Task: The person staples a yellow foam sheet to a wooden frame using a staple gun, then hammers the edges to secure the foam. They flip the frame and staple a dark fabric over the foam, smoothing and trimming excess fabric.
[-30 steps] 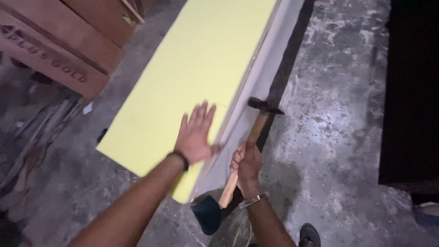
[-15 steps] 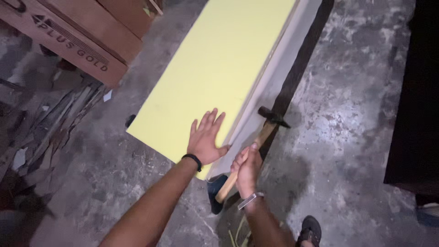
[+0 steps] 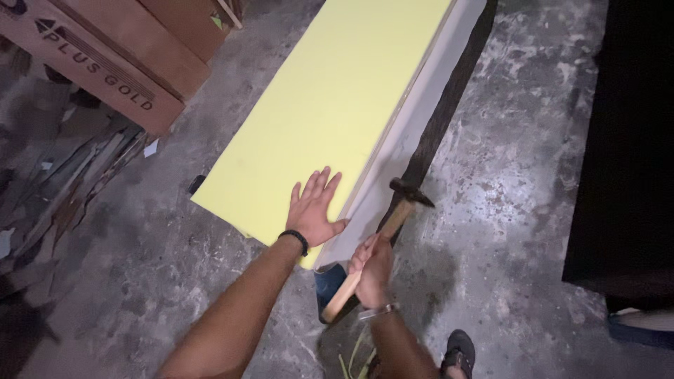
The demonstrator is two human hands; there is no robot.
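Compared with half a second ago, almost no change: left hand in the same place on the sheet, hammer at nearly the same tilt, head perhaps a little lower toward the board's edge; view shifted only slightly.

Left hand flat, palm down, fingers spread wide, pressing on the near right corner of the yellow sheet. Nothing gripped, only resting on the surface. Black band around the wrist.

Right hand closed fully around the wooden handle of the hammer, about in the middle of the handle, with the butt end sticking out below the fist. Metal bracelet on this wrist. Dark hammer head up and to the right of the fist, just above the dark edge strip on the right side of the board. Touching or not: cannot tell.

Yellow sheet lying long and flat on top of a pale grey board, reaching away to the top of the view. Grey board showing as a narrow band right of the yellow, then the dark strip beside it. All on a stained concrete floor.

Brown cardboard boxes at upper left, well apart from the hands. Scrap pieces piled below the boxes. Dark sandal at the bottom edge, near the right forearm. Large black shape along the right side, not clear what.
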